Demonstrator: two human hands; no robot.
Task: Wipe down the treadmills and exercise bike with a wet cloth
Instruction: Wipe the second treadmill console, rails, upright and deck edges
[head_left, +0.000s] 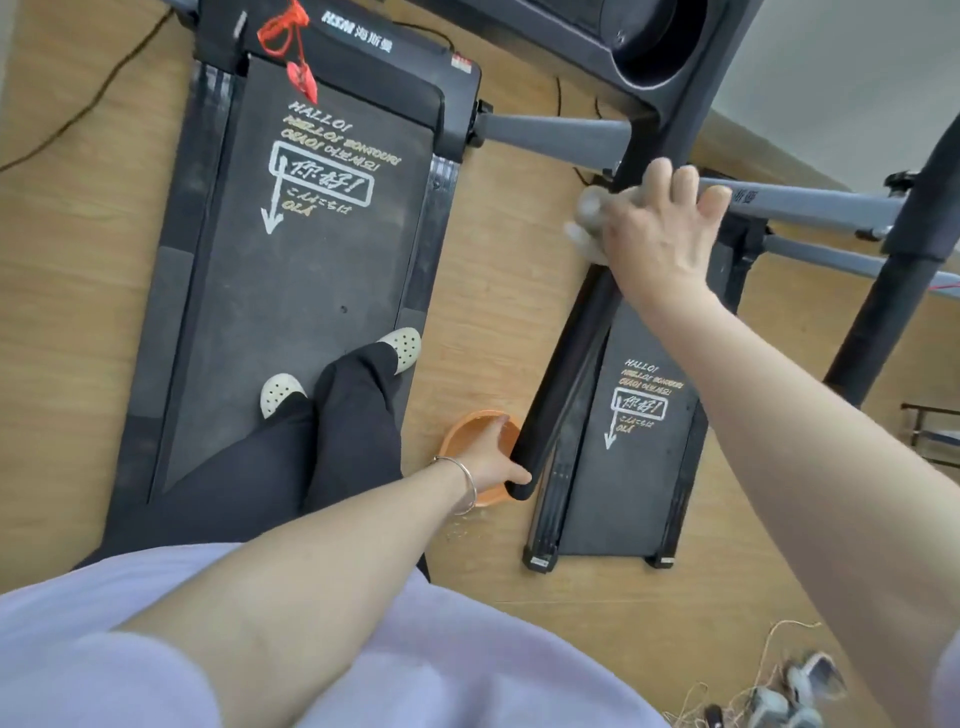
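Looking down from head height. The right hand (660, 228) is motion-blurred; it holds a pale bunched cloth (587, 218) against the upper part of a black padded handrail (566, 374), fingers fanned and bent over it. Most of the cloth is hidden under the palm, with only a blurred wad showing on the thumb side. The left hand (493, 462), wearing a thin silver bracelet (467, 483), grips the rail's lower end, well apart from the right hand.

Directly beneath the left hand an orange round basin (451, 435) sits on the light wooden floor (62, 312), partly covered by the hand and rail; its contents are hard to make out.

Left of both hands, the person's white perforated clogs (280, 392) stand on a black treadmill belt with white lettering (291, 291). A red coiled safety cord (288, 36) hangs above it.

Below the right arm lies a second, matching black treadmill (644, 483), its left edge crossed by the handrail. The dark console (649, 47) is cut off at the top edge. A blurred tangle of cables (779, 696) lies near the bottom right corner.
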